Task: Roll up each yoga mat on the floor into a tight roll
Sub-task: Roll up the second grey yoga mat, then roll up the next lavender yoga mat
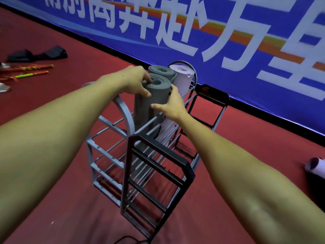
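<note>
Both hands hold one rolled grey mat that stands upright in a grey metal rack on the red floor. The left hand grips the top end of the roll from the left side: its fingers curl over the rim next to the roll's open centre, and the thumb presses against the side wall below. The right hand grips the roll from the right side, a little lower: the thumb stretches across the front of the roll and the fingers wrap behind it, where they are hidden. A second rolled grey mat stands directly behind the first, touching it. A rolled lilac mat stands to the right of the two grey rolls, at the far end of the rack. A black metal rack stands against the near end of the grey rack. Another rolled lilac mat lies on the floor at the right edge of the view. A blue banner with large white characters runs along the far edge of the floor. Dark cloth and coloured sticks lie on the floor at the far left.
</note>
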